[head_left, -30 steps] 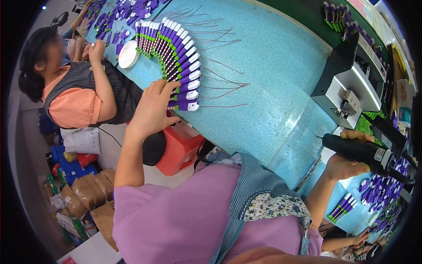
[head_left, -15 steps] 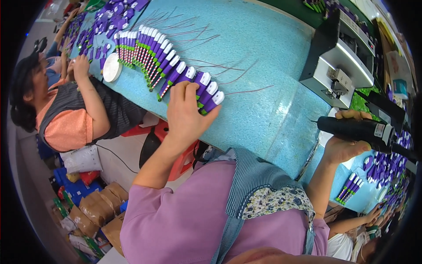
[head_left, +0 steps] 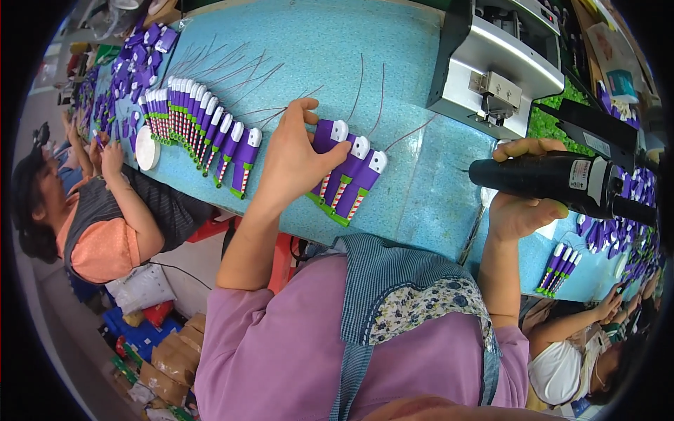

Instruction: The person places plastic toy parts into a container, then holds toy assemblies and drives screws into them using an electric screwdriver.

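My left hand is over the blue table, its thumb and fingers apart. Its thumb lies against a group of three flat purple plastic pieces with white tops, striped red-and-white strips and green ends. Thin dark wires stick out from their tops. Left of that hand, a curved row of similar purple pieces overlaps like a fan, wires pointing away. My right hand grips a black cylindrical electric screwdriver, held level above the table's right side, its tip end toward the left.
A silver-and-black machine stands at the far right of the table. A white round disc lies beside the row. More purple pieces lie at right. Co-workers sit at left and lower right.
The view has turned, shifting the scene leftward. The three purple pieces now lie apart from the row, spread wider, with my left hand between. My right hand still holds the screwdriver.
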A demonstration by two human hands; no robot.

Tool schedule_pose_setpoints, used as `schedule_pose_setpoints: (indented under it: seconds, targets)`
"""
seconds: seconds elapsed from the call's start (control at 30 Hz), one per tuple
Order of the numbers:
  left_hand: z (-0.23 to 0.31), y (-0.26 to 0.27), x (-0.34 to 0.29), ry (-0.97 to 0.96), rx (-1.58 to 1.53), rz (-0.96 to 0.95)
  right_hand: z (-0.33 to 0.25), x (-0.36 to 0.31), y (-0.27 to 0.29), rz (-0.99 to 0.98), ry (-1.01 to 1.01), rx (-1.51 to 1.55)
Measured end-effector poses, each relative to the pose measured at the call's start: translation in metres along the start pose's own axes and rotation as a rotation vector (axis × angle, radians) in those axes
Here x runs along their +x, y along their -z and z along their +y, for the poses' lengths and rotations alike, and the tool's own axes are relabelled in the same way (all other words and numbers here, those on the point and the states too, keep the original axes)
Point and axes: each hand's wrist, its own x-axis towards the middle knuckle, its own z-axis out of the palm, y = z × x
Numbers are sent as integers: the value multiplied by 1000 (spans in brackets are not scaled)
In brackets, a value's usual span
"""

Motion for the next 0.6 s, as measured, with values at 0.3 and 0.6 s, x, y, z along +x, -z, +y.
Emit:
schedule_pose_setpoints:
  seconds: [0.3, 0.6]
  targets:
    - [2, 2, -18, 53, -119, -256, 0, 3, 5, 18, -6, 16]
    - [-1, 1, -18, 223, -554, -428, 2, 3, 4, 21, -21, -31]
